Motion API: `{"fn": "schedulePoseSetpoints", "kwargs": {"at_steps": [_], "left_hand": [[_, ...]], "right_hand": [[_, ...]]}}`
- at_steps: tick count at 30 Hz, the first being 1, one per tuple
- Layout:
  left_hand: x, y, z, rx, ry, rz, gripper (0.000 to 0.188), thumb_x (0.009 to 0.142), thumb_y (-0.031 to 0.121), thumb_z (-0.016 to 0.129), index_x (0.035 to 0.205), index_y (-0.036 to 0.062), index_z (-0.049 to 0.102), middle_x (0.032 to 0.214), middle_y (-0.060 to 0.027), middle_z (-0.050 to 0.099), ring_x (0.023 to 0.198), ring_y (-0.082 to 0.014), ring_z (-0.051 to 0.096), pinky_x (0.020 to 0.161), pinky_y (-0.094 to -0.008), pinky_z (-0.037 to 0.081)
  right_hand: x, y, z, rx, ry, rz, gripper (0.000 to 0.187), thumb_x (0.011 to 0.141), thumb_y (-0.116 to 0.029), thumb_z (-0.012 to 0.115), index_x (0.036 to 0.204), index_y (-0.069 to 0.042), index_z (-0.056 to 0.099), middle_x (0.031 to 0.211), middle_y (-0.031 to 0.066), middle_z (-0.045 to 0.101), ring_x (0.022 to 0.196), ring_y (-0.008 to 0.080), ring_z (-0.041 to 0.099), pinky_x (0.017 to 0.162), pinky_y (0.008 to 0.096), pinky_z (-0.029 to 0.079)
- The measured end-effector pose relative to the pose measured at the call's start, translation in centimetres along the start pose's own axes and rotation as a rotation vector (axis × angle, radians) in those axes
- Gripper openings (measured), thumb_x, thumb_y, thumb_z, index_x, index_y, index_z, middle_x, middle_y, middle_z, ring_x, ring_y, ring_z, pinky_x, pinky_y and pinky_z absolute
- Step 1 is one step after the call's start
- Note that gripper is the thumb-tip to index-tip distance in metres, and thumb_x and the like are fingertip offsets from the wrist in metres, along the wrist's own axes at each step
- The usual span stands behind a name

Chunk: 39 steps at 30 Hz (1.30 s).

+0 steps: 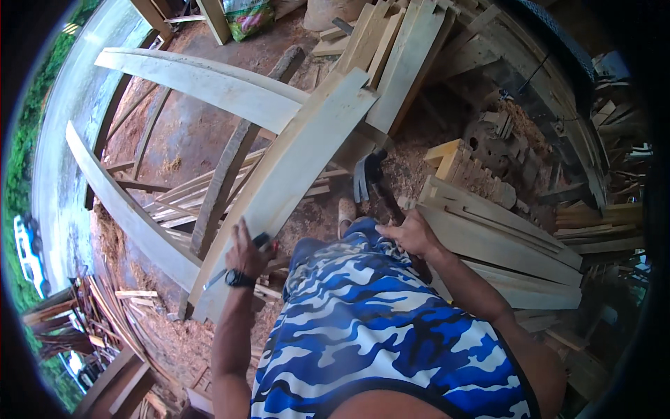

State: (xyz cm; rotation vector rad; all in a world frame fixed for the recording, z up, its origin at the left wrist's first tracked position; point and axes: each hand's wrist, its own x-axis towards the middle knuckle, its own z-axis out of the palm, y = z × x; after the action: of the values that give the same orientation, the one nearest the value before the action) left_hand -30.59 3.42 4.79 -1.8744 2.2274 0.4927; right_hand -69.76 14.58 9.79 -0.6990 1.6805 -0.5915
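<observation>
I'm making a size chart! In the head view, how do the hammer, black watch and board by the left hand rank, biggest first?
1. Board by the left hand
2. Hammer, partly covered by the right hand
3. Black watch

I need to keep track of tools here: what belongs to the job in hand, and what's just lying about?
In use, apparently:
black-headed claw hammer, in right hand
thin dark-handled tool, at left hand
long pale wooden board beneath

Probably just lying about:
colourful plastic sack
piled brown wood scraps
</observation>
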Motion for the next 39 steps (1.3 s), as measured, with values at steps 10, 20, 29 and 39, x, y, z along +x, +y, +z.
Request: {"fn": "schedulePoseSetpoints", "kwargs": {"at_steps": [10, 20, 29, 39], "left_hand": [[-6.9, -12.6, 1.4, 0.125, -0.053, -0.162, 0.119, 0.062, 0.037, 0.091, 0.158, 0.011, 0.024, 0.149, -0.0297, 0.046, 0.119, -0.0472, 0.061, 0.087, -0.0559, 0.056], [1.7, -12.5, -6.7, -0.288, -0.036, 0.122, 0.047, 0.076, 0.018, 0.08, 0.118, 0.0029, 0.066, 0.114, -0.0215, 0.07, 0.096, -0.0411, 0.069, 0.082, -0.0485, 0.055], [20.3, 3.9, -17.5, -1.394, -0.1, 0.618, 0.038, 0.093, 0.018, 0.069, 0.126, 0.0037, 0.057, 0.098, -0.0051, 0.064, 0.084, -0.0165, 0.062, 0.075, -0.0318, 0.05], [31.3, 13.1, -14.7, -1.907, -0.257, 0.68, 0.054, 0.083, 0.008, 0.085, 0.127, 0.0029, 0.054, 0.096, -0.0065, 0.066, 0.071, -0.0141, 0.063, 0.062, -0.0275, 0.053]], "right_hand": [[2.0, -1.1, -1.0, -0.045, -0.037, 0.079, 0.037, 0.081, -0.029, 0.082, 0.066, -0.004, 0.061, 0.058, 0.0038, 0.057, 0.049, 0.0132, 0.053, 0.049, 0.0351, 0.044], [4.7, -4.6, 2.2, 0.045, 0.011, 0.046, 0.037, 0.082, -0.029, 0.082, 0.065, -0.002, 0.064, 0.054, 0.0023, 0.056, 0.046, 0.0116, 0.052, 0.046, 0.0323, 0.042], [4.2, -12.4, 4.4, 0.12, 0.144, -0.072, 0.034, 0.085, -0.024, 0.081, 0.067, -0.004, 0.061, 0.055, 0.0002, 0.056, 0.044, 0.0087, 0.052, 0.044, 0.0278, 0.04], [4.1, -15.6, 3.9, 0.017, 0.315, -0.164, 0.034, 0.092, -0.019, 0.075, 0.067, -0.006, 0.056, 0.053, 0.0008, 0.054, 0.041, 0.0087, 0.049, 0.041, 0.0259, 0.037]]}}
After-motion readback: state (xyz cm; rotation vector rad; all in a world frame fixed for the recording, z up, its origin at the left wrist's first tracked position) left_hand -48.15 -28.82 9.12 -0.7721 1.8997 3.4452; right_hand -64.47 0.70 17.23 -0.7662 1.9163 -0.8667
